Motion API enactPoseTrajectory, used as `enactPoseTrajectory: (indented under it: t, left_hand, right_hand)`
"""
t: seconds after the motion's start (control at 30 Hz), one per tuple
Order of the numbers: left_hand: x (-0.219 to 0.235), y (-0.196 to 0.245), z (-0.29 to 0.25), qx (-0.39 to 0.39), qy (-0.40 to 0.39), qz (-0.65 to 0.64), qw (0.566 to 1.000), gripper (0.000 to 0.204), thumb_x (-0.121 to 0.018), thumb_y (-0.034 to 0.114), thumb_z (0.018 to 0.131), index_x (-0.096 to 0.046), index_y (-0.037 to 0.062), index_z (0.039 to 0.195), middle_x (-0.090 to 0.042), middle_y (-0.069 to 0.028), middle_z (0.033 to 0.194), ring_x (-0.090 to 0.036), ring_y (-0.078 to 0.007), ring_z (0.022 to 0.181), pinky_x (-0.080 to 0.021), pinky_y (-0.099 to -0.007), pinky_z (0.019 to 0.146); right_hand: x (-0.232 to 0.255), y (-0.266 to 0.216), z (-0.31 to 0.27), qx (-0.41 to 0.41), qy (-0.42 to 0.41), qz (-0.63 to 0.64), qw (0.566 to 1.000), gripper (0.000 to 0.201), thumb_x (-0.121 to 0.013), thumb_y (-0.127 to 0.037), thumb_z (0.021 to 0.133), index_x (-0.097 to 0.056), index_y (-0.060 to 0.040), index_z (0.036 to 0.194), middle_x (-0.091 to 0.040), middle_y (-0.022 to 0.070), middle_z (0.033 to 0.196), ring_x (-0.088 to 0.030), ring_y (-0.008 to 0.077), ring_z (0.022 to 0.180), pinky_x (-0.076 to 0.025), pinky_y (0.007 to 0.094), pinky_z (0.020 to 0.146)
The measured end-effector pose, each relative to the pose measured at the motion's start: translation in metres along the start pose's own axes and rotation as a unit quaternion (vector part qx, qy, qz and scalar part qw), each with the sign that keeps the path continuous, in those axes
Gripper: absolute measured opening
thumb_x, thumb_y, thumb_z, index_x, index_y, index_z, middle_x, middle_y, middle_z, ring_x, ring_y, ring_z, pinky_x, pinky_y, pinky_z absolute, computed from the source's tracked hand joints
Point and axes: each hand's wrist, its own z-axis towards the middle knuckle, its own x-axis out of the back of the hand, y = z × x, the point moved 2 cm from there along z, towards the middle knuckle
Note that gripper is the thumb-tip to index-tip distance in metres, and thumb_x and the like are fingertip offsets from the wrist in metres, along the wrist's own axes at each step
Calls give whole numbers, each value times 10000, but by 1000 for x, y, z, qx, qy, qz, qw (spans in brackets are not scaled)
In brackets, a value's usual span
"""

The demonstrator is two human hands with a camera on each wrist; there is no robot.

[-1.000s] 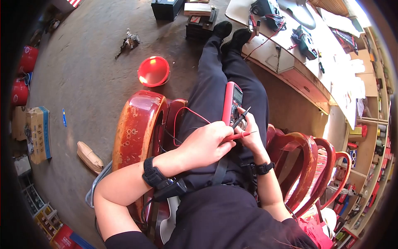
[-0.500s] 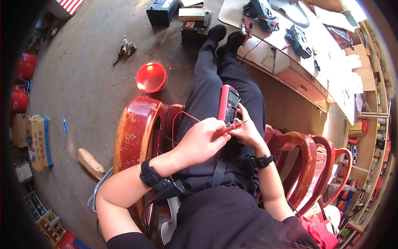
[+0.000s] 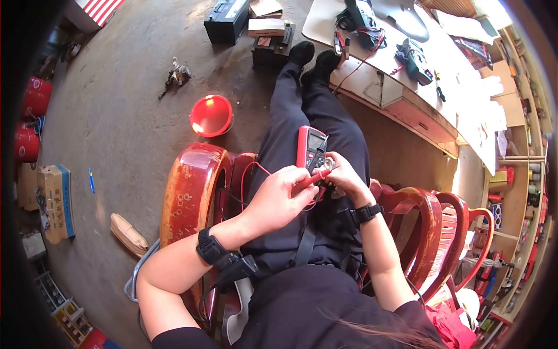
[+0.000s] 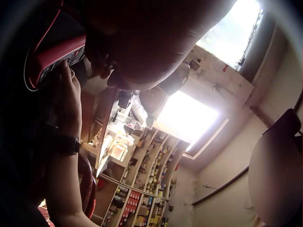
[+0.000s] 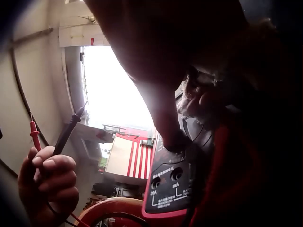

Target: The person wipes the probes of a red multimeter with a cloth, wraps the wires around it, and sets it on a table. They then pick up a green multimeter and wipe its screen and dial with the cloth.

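Note:
A red and dark multimeter (image 3: 312, 148) lies on the thighs, its screen facing up. My left hand (image 3: 279, 198) grips a red probe (image 3: 310, 181) beside the meter's lower end. In the right wrist view, that hand (image 5: 49, 184) also holds a black probe (image 5: 69, 131), both tips pointing up. Curled around a small shiny object (image 3: 329, 163), my right hand (image 3: 349, 179) is at the meter's lower right. One of its fingers touches the meter's face (image 5: 165, 189) above the sockets. The shiny object's shape is partly hidden.
Red wooden chair arms (image 3: 189, 198) flank the lap. A red bucket (image 3: 211, 116) and car batteries (image 3: 226, 22) stand on the floor ahead. At the upper right is a white-topped table (image 3: 447, 72) with electrical devices; shelves (image 3: 514, 232) line the right side.
The meter sits lower and further left in the head view, and my right hand has shifted against its face. The black probe, plain between the hands a second ago, is now mostly hidden there.

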Motion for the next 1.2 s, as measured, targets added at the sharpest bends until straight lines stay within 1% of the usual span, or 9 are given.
enactPoseTrajectory:
  t: [0.4,0.43,0.67,0.8,0.87,1.0,1.07,1.1,1.2]
  left_hand:
    - [6,-5,1,-67,55,55,995,145,-701,86,931,-593,-9,926,-549,-93,868,-584,-198,785,-478,-343,714]
    - [6,-6,0,-57,49,51,996,137,-700,85,927,-599,-7,935,-550,-95,896,-587,-194,782,-488,-344,719]
    - [0,-13,-2,12,1,67,998,210,-684,114,922,-592,13,1081,-519,-121,1103,-622,-169,788,-533,-330,753]
    - [-8,-7,-8,68,-87,81,991,500,-694,189,911,-536,28,1357,-501,-210,1352,-626,-293,1115,-515,-390,981]
    - [-15,-14,-11,36,-129,81,988,622,-724,267,909,-490,48,1442,-404,-255,1515,-478,-352,1372,-421,-408,1128]
    - [-22,-10,-13,-188,-130,188,955,520,-658,408,991,-603,23,1336,-518,-249,1458,-475,-323,1397,-398,-407,1143]
    - [-18,-1,-10,125,-404,-219,879,457,-473,403,1092,-665,11,1227,-721,-170,1145,-638,-240,1187,-404,-413,1129]
    - [-16,7,-15,153,-386,-271,868,523,-336,408,1132,-677,12,1145,-724,-45,828,-675,-150,890,-443,-378,1072]
    - [-12,3,-12,45,-260,-150,953,469,-384,386,1125,-660,12,1061,-636,5,726,-605,-107,756,-501,-333,921]
  right_hand:
    - [-10,-12,-44,-23,88,18,996,714,-936,-294,735,-559,18,1255,-679,43,967,-618,77,749,-504,238,614]
    - [-11,4,-42,67,80,61,993,578,-891,-277,798,-609,4,1218,-690,24,962,-617,67,742,-498,225,612]
    - [22,2,-104,17,15,225,974,263,-738,-206,932,-698,-49,1139,-718,-33,925,-599,17,695,-417,178,540]
    - [13,-16,-143,104,91,477,868,488,-685,-276,968,-524,18,1323,-670,54,1005,-654,71,657,-561,207,555]
    - [13,-52,-141,226,-96,445,861,548,-648,-447,999,-435,-12,1257,-457,19,1015,-566,49,726,-517,209,579]
    - [7,-68,-151,283,101,497,814,428,-605,-411,1035,-522,-52,1252,-518,26,1007,-546,66,716,-515,212,582]
    - [-4,-105,-152,228,379,492,750,301,-561,-335,1071,-592,-94,1248,-581,10,895,-593,96,719,-515,215,588]
    - [16,-86,-150,285,434,362,774,299,-584,-311,1062,-584,-81,1252,-593,7,870,-608,101,708,-510,220,579]
    - [49,-79,-160,316,517,197,771,309,-638,-261,1035,-574,-53,1255,-620,16,860,-615,105,681,-494,228,564]
